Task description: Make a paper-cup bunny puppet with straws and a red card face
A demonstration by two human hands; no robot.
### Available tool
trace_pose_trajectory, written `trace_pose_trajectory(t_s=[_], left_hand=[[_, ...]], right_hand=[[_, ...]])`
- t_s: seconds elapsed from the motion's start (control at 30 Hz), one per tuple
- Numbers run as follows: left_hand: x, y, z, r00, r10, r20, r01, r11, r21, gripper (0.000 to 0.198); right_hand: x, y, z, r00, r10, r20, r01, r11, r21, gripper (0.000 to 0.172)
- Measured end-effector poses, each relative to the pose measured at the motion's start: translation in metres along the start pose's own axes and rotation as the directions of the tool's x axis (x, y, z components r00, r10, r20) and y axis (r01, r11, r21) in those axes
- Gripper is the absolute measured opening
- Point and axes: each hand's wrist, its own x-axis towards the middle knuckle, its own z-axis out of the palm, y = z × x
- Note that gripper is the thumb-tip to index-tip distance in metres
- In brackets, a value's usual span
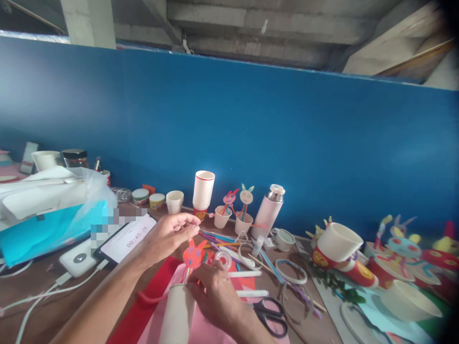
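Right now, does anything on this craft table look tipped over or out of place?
Yes: the white paper cup on the right sits tilted on a toppled red cup, unlike the upright cup stack by the blue wall. Coloured straws lie scattered between.

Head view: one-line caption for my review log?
Left hand pinches a red paper rabbit by the ears; right hand rests at its base above a white paper cup, scissors nearby.
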Motion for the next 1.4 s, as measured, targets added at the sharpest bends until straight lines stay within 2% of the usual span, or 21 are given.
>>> trace_pose_trajectory(t_s=[0.43, 0.67, 0.87, 1.07, 1.2, 1.4], left_hand=[[-0.001, 0.003, 0.002, 1.000, -0.007, 0.010, 0.007, 1.000, -0.026, 0.028], [-0.002, 0.004, 0.001, 1.000, 0.000, 0.014, 0.000, 1.000, -0.027, 0.028], [-0.004, 0.005, 0.003, 0.999, 0.024, 0.029, -0.023, 1.000, -0.022, 0.029], [-0.008, 0.012, 0.005, 0.999, 0.019, 0.050, -0.018, 0.999, -0.032, 0.029], [-0.010, 0.014, 0.010, 0.996, 0.031, 0.087, -0.027, 0.999, -0.039, 0.028], [-0.011, 0.020, 0.017, 0.986, -0.001, 0.165, 0.015, 0.996, -0.083, 0.029]], right_hand=[[0.004, 0.002, -0.008, 0.999, 0.006, -0.032, -0.006, 1.000, -0.005, 0.012], [0.009, 0.009, -0.041, 0.993, 0.061, -0.096, -0.058, 0.998, 0.039, 0.013], [0.002, 0.019, -0.068, 0.980, 0.095, -0.174, -0.083, 0.994, 0.077, 0.016], [-0.024, 0.037, -0.079, 0.970, 0.179, -0.163, -0.177, 0.984, 0.025, 0.017], [-0.055, 0.062, -0.080, 0.921, 0.357, -0.157, -0.367, 0.929, -0.044, 0.024], [-0.077, 0.084, -0.077, 0.901, 0.376, -0.216, -0.409, 0.903, -0.133, 0.035]])
